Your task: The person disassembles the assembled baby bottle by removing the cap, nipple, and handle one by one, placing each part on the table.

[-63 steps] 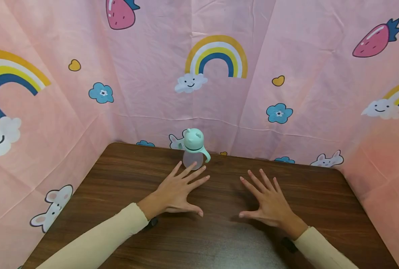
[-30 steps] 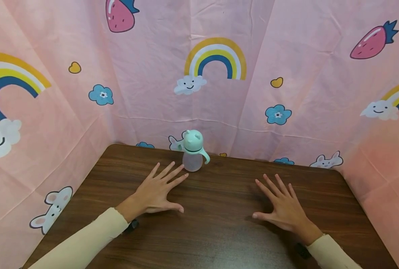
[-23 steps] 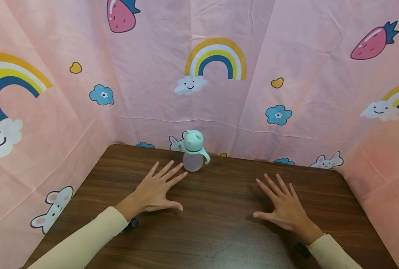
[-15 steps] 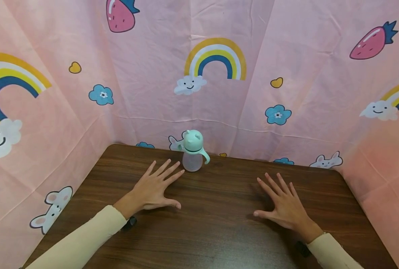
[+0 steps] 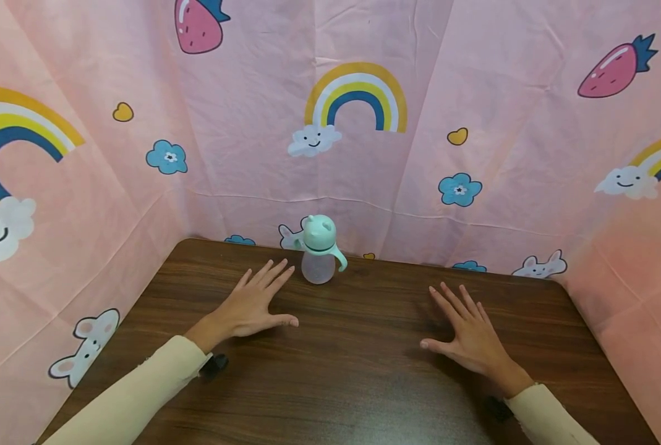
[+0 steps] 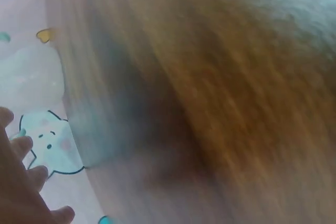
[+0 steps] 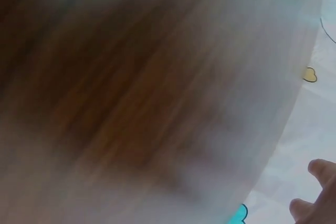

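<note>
Nearest to us, two cream sleeves (image 5: 135, 395) are rising from the lower corners, and a small dark object is sitting under each wrist, one at the left (image 5: 214, 366) and one at the right (image 5: 497, 409). We are looking down on a dark brown wood-grain table (image 5: 352, 371), which is filling the middle. Over its right half, the person's right hand (image 5: 469, 334) is lying palm down, its fingers spread and its thumb pointing left; the left hand (image 5: 251, 308) is mirroring it on the other side, also spread, its thumb pointing right. We cannot tell whether either palm is touching the wood. Beyond the left hand, a bottle (image 5: 318, 252) is standing upright near the table's far edge, its clear body carrying a mint lid (image 5: 319, 232) with ear-like bumps and mint handles (image 5: 341, 258) at its sides. The left fingertips are pointing toward it from just beside, to its left, while the right hand is lying well apart, to its right and nearer us. Farthest away, pink cloth (image 5: 241, 161) is hanging behind and around the table, showing rainbows (image 5: 356, 68), strawberries (image 5: 611, 71), blue flowers (image 5: 460, 189) and rabbits (image 5: 541, 267).
</note>
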The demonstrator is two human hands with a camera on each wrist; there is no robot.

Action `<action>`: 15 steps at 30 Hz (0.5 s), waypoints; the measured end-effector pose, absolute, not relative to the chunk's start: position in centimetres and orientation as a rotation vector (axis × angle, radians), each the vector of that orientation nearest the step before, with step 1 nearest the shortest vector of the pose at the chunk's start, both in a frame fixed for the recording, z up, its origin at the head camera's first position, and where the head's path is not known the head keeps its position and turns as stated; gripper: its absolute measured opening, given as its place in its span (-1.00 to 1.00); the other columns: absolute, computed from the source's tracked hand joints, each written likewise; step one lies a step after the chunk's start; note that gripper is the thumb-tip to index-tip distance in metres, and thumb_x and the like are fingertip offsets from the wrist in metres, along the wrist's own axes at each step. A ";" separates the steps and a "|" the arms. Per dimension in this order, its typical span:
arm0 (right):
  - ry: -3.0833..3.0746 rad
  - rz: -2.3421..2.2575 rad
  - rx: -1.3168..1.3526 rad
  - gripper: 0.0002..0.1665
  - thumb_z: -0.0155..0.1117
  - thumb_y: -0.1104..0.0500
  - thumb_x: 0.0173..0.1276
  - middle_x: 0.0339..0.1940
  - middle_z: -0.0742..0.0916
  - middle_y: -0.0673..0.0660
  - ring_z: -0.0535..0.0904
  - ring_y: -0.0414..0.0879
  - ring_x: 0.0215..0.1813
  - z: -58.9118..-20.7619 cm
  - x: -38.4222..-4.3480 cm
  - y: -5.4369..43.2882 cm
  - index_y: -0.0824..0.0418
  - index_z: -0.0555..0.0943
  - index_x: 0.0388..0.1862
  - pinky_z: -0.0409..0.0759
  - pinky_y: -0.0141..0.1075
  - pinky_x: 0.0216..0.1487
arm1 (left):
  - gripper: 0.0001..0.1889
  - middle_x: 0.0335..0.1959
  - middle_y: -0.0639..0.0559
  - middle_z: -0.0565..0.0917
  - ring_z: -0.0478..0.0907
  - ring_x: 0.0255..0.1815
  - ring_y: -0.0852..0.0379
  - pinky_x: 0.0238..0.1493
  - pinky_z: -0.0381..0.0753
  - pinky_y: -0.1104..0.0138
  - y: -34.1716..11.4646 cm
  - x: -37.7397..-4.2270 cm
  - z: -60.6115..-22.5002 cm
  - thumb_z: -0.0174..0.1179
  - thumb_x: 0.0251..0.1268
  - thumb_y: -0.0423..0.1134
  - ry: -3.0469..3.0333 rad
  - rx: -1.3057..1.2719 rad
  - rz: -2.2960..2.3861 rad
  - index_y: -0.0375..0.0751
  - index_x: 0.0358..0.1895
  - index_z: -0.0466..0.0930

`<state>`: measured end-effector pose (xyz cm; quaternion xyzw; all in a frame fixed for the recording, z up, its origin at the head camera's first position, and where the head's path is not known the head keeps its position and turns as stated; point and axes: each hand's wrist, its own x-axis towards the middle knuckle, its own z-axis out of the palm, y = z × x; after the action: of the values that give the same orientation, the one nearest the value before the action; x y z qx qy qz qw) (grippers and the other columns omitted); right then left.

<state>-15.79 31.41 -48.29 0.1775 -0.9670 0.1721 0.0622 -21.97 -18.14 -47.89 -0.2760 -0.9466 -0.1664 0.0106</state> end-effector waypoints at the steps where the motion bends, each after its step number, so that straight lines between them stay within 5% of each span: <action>1: -2.922 0.549 0.529 0.32 0.52 -0.45 0.31 0.82 0.23 0.23 -0.05 0.46 0.78 -48.2 -15.9 31.3 -0.13 0.10 0.87 -0.01 0.66 0.49 | 0.16 0.83 -0.16 0.04 -0.06 0.80 -0.33 0.61 -0.10 -0.47 -18.2 -22.1 -47.8 0.32 0.40 0.46 -2.963 -0.842 -0.575 -0.08 0.83 0.02; 15: -2.797 1.336 0.441 0.13 0.47 0.04 0.59 0.84 0.10 0.34 -0.13 0.53 0.77 -46.7 -17.2 28.7 -0.06 0.00 0.89 0.00 0.72 0.43 | 0.15 0.80 -0.32 -0.02 -0.05 0.77 -0.41 0.62 0.11 -0.37 -17.0 -23.5 -46.3 0.45 0.51 0.08 -2.803 -0.473 -1.582 -0.21 0.83 -0.20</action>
<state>-17.20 28.66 -46.67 0.1409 -0.8933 0.4267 0.0056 -23.54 -17.02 -46.28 -0.1451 -0.8602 -0.4856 -0.0558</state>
